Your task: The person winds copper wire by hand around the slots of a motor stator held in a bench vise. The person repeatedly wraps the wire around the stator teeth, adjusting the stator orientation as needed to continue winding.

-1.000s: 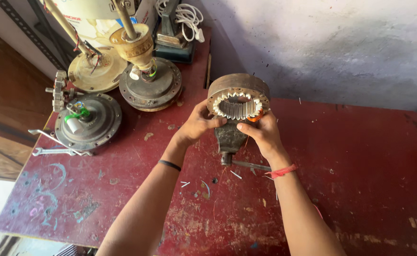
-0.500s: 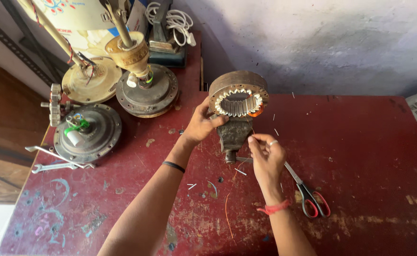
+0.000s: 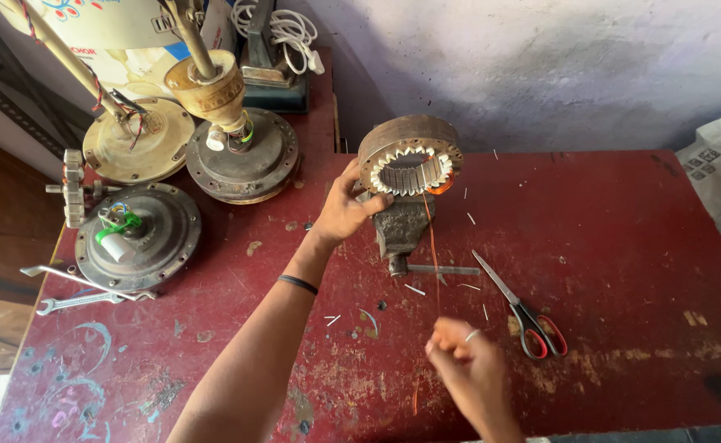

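2 hands: left hand (image 3: 346,212) grips stator (image 3: 410,156).

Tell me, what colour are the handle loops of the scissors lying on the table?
Red inside black, seen in the head view: the metal-bladed scissors lie on the worn red table.

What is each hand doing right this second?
Left hand: fingers curled on the rim of the stator ring, steadying it.
Right hand: pinched shut on a thin copper wire.

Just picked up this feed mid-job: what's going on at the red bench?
A person's left hand steadies a toothed ring-shaped stator clamped in a small vise. The right hand pinches a thin copper wire running up to the stator. Scissors lie to its right; fan motor housings sit at left.
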